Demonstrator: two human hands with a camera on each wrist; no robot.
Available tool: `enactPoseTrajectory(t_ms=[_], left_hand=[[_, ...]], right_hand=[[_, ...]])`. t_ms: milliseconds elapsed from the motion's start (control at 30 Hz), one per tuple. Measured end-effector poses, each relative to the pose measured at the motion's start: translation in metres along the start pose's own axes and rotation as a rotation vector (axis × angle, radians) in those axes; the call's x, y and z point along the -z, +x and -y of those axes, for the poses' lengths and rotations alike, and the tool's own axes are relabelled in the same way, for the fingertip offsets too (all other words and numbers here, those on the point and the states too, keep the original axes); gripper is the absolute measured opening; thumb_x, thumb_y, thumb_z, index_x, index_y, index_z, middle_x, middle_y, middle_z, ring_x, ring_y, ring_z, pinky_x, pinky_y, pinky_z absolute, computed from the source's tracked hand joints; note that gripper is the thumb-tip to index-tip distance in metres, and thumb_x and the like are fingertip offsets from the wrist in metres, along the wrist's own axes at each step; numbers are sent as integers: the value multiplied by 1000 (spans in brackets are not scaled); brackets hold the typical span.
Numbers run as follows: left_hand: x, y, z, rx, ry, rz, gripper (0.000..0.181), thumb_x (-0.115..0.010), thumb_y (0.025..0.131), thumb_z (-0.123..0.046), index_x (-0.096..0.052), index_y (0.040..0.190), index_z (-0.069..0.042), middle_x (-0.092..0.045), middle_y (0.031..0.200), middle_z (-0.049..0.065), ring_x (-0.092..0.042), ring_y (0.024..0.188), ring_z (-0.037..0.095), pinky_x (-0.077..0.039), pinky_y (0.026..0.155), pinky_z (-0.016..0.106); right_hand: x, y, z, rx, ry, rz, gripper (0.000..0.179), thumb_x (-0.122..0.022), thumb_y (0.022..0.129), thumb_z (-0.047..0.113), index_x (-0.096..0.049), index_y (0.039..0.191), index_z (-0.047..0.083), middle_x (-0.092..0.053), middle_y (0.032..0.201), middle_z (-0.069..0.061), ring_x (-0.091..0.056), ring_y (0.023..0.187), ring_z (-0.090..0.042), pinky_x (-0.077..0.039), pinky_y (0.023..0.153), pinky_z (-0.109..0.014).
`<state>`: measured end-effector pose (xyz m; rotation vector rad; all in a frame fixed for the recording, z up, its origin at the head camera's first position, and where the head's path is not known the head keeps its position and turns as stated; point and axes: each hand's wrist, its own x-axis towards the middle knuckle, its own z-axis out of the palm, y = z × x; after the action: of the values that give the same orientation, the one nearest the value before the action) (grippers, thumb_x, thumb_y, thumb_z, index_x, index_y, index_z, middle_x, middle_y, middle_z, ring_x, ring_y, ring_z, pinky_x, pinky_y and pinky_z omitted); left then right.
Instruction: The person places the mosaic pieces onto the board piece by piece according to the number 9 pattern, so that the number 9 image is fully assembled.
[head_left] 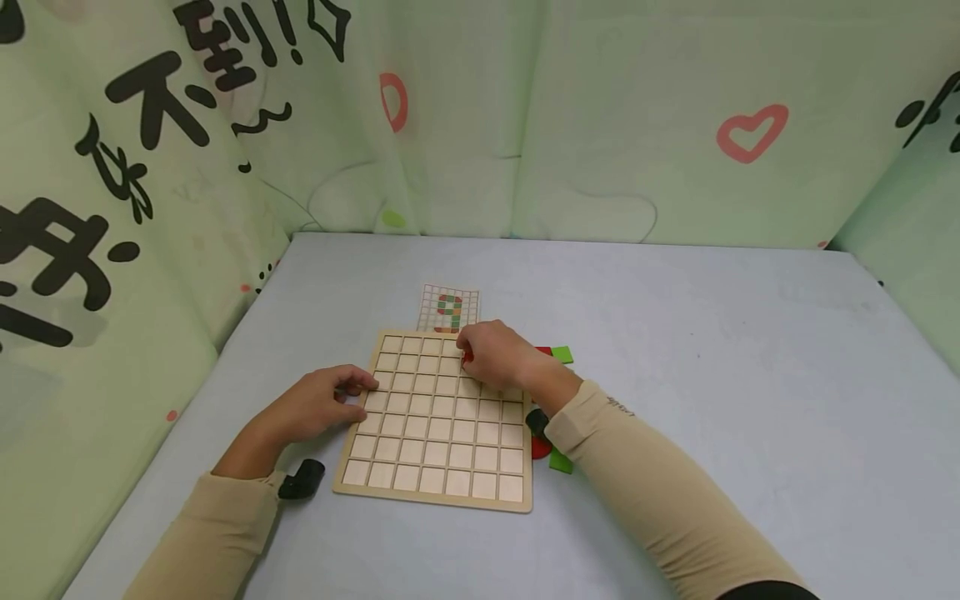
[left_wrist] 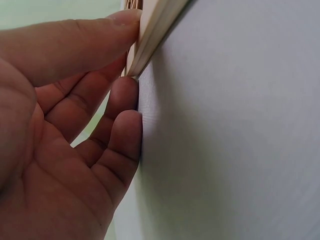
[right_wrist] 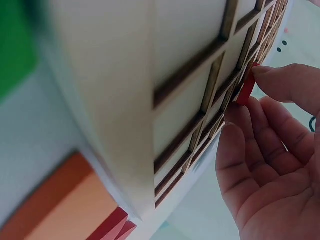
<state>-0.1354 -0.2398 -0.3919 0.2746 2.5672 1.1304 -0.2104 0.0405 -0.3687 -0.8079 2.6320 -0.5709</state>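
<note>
Red piece (right_wrist: 246, 87): held at the far right part of my wooden grid board (head_left: 416, 425), tilted; whether it touches the dividers I cannot tell; I judge the step in hand to be setting it into a cell, early in the work, since bare wood shows in the cells my hand leaves in view
Cell dividers (right_wrist: 187, 72): the next move seems to call for laying the piece flat, squaring its sides to these strips and letting go once it sits level; a skewed corner could catch
Right hand (head_left: 498, 354): back of the hand upward, thumb and fingertips pinched together on the red piece, the other fingers loosely curled
Right sleeve (head_left: 660, 492): beige, my forearm slanting in from the lower right across the board's right edge
Left hand (head_left: 322, 402): thumb and fingers apart and gently bent, tips against the board's left edge, probably to steady it
Left sleeve (head_left: 210, 533): beige, my forearm angling up from the lower left
Pattern card (head_left: 448, 307): on the table (head_left: 675, 333) at the board's far edge, printed with green, red and orange shapes on a grid
Loose pieces (head_left: 562, 354): red and green, just beside the board's right edge, some partly hidden by my arm; the right wrist view also shows an orange piece (right_wrist: 67, 197)
</note>
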Motion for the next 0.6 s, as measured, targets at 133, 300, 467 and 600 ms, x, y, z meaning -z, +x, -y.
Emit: enactPoseTrajectory(t_ms=[133, 300, 467, 600], left_hand=[[0, 0, 1, 9, 8, -2, 35, -74, 87, -6, -65, 121, -3, -62, 122, 12, -55, 113, 30, -45, 95, 46], [1, 0, 1, 17, 15, 1, 35, -74, 87, -6, -64, 121, -3, -62, 121, 12, -54, 113, 30, -45, 94, 46], [1, 0, 0, 20, 11, 5, 35, -75, 88, -6, -64, 121, -3, -61, 122, 12, -54, 113, 30, -44, 95, 46], [1, 0, -1, 15, 13, 5, 35, -74, 88, -5, -64, 121, -3, -61, 122, 12, -54, 114, 31, -44, 95, 46]], right_hand=[[-1, 0, 1, 12, -18, 1, 32, -61, 97, 9, -61, 127, -2, -66, 113, -10, -59, 99, -22, -49, 93, -35], [-2, 1, 1, 16, -30, 2, 31, -61, 97, 10, -62, 127, -1, -66, 114, -10, -60, 100, -22, -49, 93, -36], [-3, 1, 1, 9, -40, 4, 29, -61, 97, 10, -63, 124, 1, -66, 114, -9, -60, 100, -21, -49, 92, -35], [-3, 1, 2, 3, -39, 8, 26, -62, 97, 10, -64, 122, 2, -66, 110, -7, -59, 97, -20, -49, 91, -35]])
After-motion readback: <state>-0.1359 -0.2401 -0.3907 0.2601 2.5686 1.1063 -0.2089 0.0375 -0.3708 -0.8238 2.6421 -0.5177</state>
